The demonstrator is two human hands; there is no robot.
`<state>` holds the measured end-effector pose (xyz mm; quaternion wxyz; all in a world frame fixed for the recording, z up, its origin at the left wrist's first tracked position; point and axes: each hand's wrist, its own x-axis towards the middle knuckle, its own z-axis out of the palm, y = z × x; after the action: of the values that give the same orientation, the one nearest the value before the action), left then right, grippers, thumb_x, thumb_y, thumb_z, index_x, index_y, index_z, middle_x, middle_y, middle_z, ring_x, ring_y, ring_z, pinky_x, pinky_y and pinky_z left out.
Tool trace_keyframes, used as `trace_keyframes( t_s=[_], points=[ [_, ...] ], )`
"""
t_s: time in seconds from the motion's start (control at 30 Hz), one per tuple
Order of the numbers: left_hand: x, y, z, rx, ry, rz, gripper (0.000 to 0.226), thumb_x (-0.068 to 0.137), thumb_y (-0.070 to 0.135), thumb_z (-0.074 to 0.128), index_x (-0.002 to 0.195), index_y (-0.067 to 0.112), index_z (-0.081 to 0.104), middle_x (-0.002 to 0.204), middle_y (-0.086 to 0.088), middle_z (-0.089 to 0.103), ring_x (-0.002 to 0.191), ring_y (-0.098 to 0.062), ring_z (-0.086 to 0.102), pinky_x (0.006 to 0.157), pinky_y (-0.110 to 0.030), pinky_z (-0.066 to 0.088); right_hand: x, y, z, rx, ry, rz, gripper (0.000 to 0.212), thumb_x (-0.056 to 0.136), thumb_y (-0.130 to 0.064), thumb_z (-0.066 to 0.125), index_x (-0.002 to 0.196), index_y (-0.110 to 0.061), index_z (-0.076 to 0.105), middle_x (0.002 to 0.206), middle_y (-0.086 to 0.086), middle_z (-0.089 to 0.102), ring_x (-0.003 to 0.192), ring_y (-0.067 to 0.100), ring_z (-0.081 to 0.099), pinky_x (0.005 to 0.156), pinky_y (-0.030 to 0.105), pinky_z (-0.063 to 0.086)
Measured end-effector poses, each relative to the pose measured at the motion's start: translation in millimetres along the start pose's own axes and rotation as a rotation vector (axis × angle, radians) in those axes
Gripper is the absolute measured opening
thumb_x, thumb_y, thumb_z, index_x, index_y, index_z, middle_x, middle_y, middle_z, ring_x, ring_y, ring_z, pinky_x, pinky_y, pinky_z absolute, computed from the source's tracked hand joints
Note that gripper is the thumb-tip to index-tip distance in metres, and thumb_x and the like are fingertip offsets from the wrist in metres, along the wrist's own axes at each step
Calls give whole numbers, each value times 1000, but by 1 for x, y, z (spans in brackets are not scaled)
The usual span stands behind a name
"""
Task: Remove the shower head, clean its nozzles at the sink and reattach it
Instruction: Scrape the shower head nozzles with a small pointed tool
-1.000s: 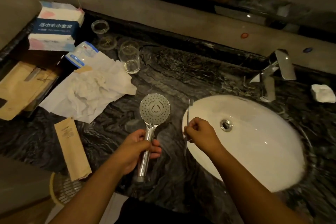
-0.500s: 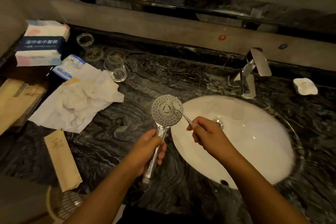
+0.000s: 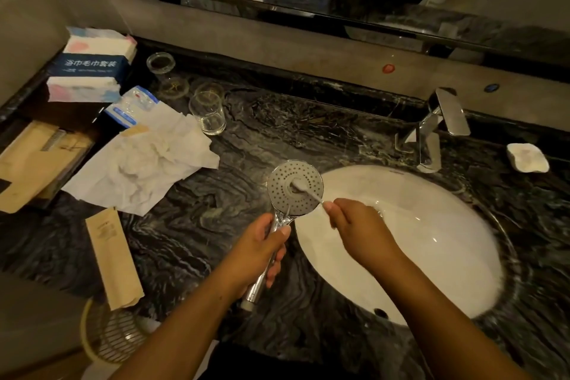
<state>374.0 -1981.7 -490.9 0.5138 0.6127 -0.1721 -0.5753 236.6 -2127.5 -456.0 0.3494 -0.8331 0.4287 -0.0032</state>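
Observation:
A chrome shower head (image 3: 294,191) is held face up over the left rim of the white oval sink (image 3: 431,271). My left hand (image 3: 260,251) grips its shiny handle. My right hand (image 3: 351,222) pinches a white toothbrush (image 3: 303,189) whose bristle end lies on the middle of the round nozzle face. The brush handle is mostly hidden in my fingers.
A chrome tap (image 3: 431,133) stands behind the sink, a white soap dish (image 3: 528,157) to its right. Crumpled tissue (image 3: 145,163), a drinking glass (image 3: 207,112), a tissue pack (image 3: 91,65) and a brown paper sleeve (image 3: 112,256) lie on the dark marble counter at left. A wire bin (image 3: 112,336) sits below.
The shower head moved right to the sink's rim. My right hand swung the toothbrush from upright beside the head onto the nozzle face, reaching its centre.

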Motion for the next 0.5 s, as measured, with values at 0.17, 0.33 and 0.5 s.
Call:
trace_keyframes(
  t_s=[0.17,0.33,0.5],
  points=[
    [-3,-4,1,13,-16,-5,15,98,28,53,94,14,50,63,-7,48,37,-16,38,37,-22,34,10,0,-4,66,74,83,47,103,-47,35,75,-17,57,72,3,62,69,20,58,71,38,49],
    [-1,-6,2,18,8,-17,13,97,31,54,95,18,54,63,-8,49,38,-17,40,39,-23,35,-13,-9,21,-19,-151,-65,39,104,-44,36,73,-27,51,73,-3,60,67,17,56,63,33,42],
    [1,-3,9,23,6,-2,17,98,29,54,100,12,52,64,-10,48,39,-17,39,39,-24,35,2,-1,5,71,10,40,42,104,-44,36,69,-26,52,72,2,61,69,20,57,64,34,44]
  ],
)
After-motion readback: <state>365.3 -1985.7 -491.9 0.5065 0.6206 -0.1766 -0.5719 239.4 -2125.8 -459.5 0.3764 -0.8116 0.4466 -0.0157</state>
